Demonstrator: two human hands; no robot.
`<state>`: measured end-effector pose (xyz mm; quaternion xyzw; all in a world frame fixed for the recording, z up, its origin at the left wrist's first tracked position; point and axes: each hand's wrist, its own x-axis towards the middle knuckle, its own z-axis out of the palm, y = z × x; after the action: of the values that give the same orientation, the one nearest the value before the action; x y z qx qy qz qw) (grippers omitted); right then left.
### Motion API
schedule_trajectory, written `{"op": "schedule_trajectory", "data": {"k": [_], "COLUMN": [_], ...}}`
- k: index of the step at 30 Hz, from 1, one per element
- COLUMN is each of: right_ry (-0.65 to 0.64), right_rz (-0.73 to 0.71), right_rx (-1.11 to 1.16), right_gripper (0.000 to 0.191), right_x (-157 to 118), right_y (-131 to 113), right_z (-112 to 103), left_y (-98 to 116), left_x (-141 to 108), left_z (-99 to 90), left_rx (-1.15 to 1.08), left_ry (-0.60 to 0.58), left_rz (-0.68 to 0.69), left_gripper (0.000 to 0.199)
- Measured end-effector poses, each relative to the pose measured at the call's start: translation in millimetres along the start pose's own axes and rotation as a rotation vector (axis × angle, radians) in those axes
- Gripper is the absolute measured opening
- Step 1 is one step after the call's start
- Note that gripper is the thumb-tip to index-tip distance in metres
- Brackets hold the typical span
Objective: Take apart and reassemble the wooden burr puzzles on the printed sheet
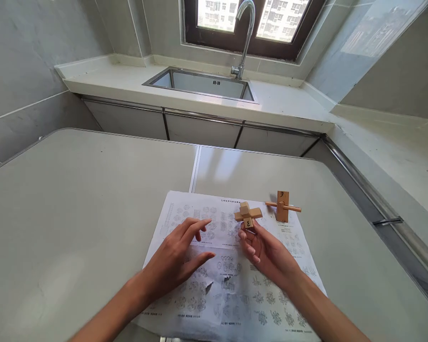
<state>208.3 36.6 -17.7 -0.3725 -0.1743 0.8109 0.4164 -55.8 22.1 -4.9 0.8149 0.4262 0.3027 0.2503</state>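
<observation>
Right of centre, the right hand has its fingertips clamped on a wooden cross, its pieces seemingly joined. The left hand, grip apart, hovers over the printed sheet; near the sheet's upper-right corner, a rod-crossed block lies unjoined to the cross.

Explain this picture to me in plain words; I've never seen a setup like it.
There is no machine here: a person works with two bare hands, seen by a camera worn on their head, looking forward and down. On the pale, smooth-topped table lies a white paper sheet printed with small diagrams. The right hand holds a light-brown wooden cross-shaped block piece. The left hand is open over the sheet, holding nothing. A flat brown wooden piece crossed by a thin rod is at the sheet's upper right.
</observation>
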Motion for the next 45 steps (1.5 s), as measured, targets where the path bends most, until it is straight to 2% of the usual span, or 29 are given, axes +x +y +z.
{"op": "schedule_trajectory", "data": {"k": [5, 9, 17, 23, 27, 32, 35, 40, 45], "right_ry": [0.043, 0.018, 0.0, 0.039, -0.034, -0.155, -0.179, -0.195, -0.201], "right_rz": [-0.12, -0.184, -0.283, -0.235, -0.179, -0.259, -0.308, -0.375, -0.432], "right_rx": [0.207, 0.273, 0.19, 0.105, -0.092, -0.533, -0.729, -0.933, -1.047], "right_gripper": [0.021, 0.011, 0.01, 0.017, 0.023, 0.032, 0.035, 0.033, 0.028], "right_x": [7.6, 10.5, 11.0, 8.9, 3.6, -4.2, -6.5, -7.1, -6.4], "right_y": [-3.5, -7.4, -12.4, -5.7, 3.5, 12.8, 17.8, 23.5, 24.7], "right_z": [-9.3, -16.4, -19.6, -10.9, -2.7, 5.6, 7.9, 8.2, 8.3], "left_y": [2.6, 2.0, 1.9, 0.5, -1.1, -1.7, -1.5, -2.5, -2.7], "left_x": [-0.2, -0.6, -1.4, -2.1, -2.4, -1.0, 0.7, 1.9, 2.0], "left_z": [1.7, 2.9, 4.9, 8.6, 10.9, 12.8, 13.7, 15.7, 15.7], "left_rx": [0.008, 0.016, 0.011, 0.063, 0.108, 0.186, 0.204, 0.247, 0.297], "left_ry": [-0.06, -0.072, -0.066, -0.069, -0.078, -0.087, -0.093, -0.086, -0.089], "left_rz": [0.002, 0.001, 0.015, 0.033, 0.055, 0.147, 0.204, 0.258, 0.286], "left_gripper": [0.049, 0.046, 0.043, 0.04, 0.029, 0.016, 0.015, 0.018, 0.017]}}
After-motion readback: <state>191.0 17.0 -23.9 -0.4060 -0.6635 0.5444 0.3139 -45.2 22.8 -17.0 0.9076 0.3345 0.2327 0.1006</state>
